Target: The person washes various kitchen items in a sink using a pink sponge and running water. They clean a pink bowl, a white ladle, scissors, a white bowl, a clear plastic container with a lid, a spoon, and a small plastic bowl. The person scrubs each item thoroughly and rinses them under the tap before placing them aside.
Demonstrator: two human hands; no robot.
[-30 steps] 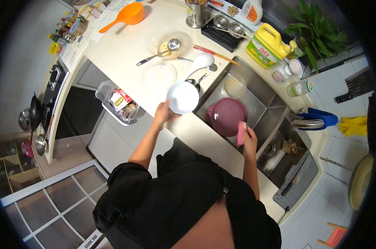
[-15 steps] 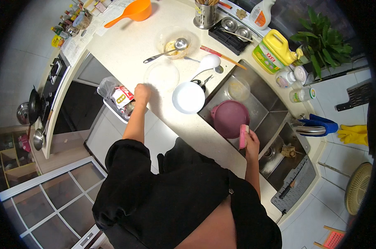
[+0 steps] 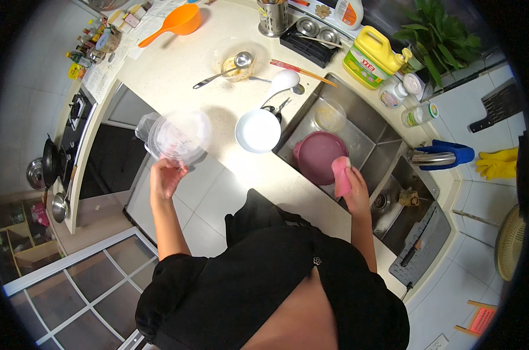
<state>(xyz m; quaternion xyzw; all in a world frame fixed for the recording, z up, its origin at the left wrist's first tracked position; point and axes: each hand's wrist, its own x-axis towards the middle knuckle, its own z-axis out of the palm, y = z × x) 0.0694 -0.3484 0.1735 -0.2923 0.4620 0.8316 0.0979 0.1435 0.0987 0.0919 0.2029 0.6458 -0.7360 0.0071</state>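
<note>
My left hand [image 3: 170, 178] is closed on the near rim of a clear, round plastic bowl [image 3: 188, 131]. The bowl is held out past the counter edge and largely covers the rubbish bin lined with a bag [image 3: 145, 127]. In my right hand [image 3: 356, 189] is a pink sponge [image 3: 341, 176], at the near right side of a mauve round pan [image 3: 320, 157] in the sink. A white bowl [image 3: 257, 131] sits on the counter beside the sink. Farther back, a steel ladle [image 3: 243, 59] rests in another clear bowl [image 3: 226, 51] with yellowish residue.
Behind the white bowl lie a white spoon [image 3: 284, 80], scissors [image 3: 281, 108] and chopsticks [image 3: 302, 73]. The sink [image 3: 366, 131] also holds a small clear bowl [image 3: 328, 115]. A yellow jug [image 3: 369, 58] stands behind it. An orange scoop [image 3: 180, 20] lies far left.
My left hand has taken hold of the clear plastic bowl and carried it left off the counter, over the bin. The sponge has turned slightly in my right hand beside the pan.
</note>
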